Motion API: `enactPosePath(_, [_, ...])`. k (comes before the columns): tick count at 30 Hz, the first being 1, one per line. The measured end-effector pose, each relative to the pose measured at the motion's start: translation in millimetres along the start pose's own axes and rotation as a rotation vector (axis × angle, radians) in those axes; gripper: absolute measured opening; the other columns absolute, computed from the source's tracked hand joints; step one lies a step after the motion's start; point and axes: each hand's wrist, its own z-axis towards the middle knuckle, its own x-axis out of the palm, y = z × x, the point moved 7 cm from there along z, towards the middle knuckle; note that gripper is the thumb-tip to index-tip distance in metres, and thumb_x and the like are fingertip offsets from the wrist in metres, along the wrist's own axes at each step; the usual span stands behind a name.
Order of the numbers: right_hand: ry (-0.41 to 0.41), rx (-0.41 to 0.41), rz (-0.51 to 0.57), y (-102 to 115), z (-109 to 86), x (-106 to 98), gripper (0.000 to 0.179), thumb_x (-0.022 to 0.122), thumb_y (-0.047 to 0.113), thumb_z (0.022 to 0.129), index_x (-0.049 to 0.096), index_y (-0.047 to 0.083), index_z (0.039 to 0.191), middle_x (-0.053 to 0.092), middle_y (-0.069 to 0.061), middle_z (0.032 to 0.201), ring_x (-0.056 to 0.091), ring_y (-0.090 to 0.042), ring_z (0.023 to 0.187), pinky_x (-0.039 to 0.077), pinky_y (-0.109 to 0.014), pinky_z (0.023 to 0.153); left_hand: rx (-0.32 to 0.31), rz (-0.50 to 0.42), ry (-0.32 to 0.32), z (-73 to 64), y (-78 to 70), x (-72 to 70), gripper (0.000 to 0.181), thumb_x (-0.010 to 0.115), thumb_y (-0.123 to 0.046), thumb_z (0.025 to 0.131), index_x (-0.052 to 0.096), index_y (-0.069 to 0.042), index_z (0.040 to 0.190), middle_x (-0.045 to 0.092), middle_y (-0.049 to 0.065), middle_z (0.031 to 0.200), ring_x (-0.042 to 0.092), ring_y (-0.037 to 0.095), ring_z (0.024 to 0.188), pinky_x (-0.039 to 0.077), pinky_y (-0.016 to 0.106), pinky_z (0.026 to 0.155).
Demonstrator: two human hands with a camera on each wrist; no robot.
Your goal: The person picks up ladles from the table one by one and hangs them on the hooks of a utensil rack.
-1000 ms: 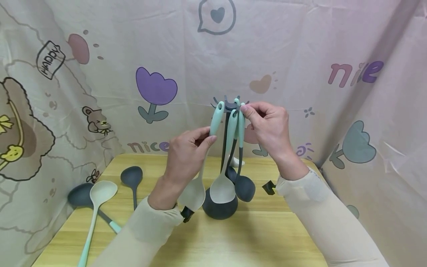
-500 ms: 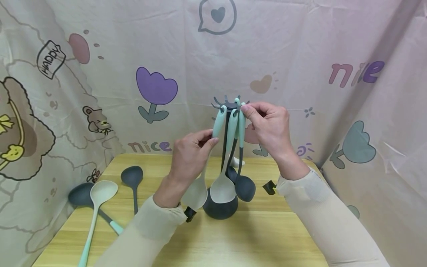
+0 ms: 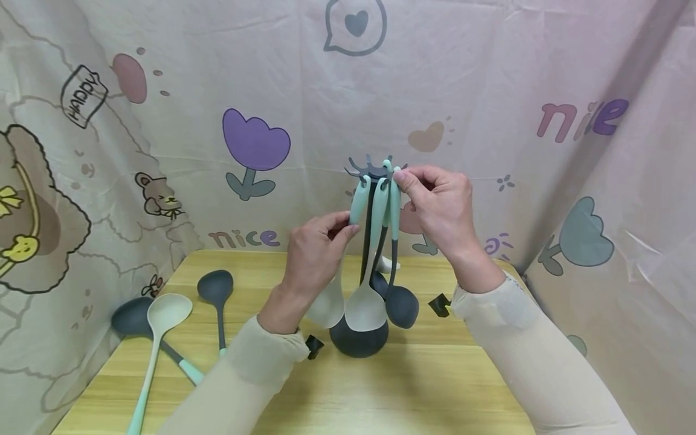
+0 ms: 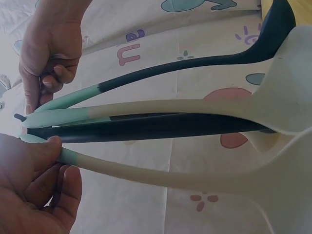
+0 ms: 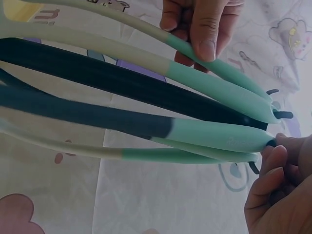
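Observation:
My left hand (image 3: pixel 315 251) pinches the mint handle of a cream serving spoon (image 3: pixel 328 308). This handle's holed end is on a left hook of the dark utensil rack (image 3: pixel 359 342). At the top right of the rack, my right hand (image 3: pixel 443 196) pinches the handle end of a dark grey ladle (image 3: pixel 402 307), right at its hook. Between them hangs a second cream spoon (image 3: pixel 365 309). In the right wrist view, the ladle's mint handle (image 5: pixel 219 134) runs to my right fingertips, and the left thumb lies on the held spoon's handle (image 5: pixel 234 78).
On the table's (image 3: pixel 451 386) left side lie a cream ladle (image 3: pixel 168 311), a large dark ladle (image 3: pixel 130 317) partly under it, and a smaller dark ladle (image 3: pixel 215 287). Another dark utensil head (image 3: pixel 379 283) hangs behind. A printed curtain (image 3: pixel 315 90) closes off the back and sides.
My left hand has moved right with the cream spoon, bringing the handle's hole from beside the rack onto a hook. My right hand has stayed at the ladle's handle end.

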Motion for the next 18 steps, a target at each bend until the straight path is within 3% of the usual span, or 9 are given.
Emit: enactPosePath(18, [0.039,0.017,-0.024,2.9,2.0,0.6,0.021,0.075,0.02,0.101,0.083,0.001,0.101,0.078,-0.018,0.089,0.062,-0.006,0.058,0.055,-0.02,0.058,-0.03,-0.012,0.037,-0.6,-1.3,3.1,0.027,0.079,-0.021,0.097,0.079,-0.01,0.121,0.08,0.005,0.1,0.074,0.017,0.087,0.063,0.033,0.074])
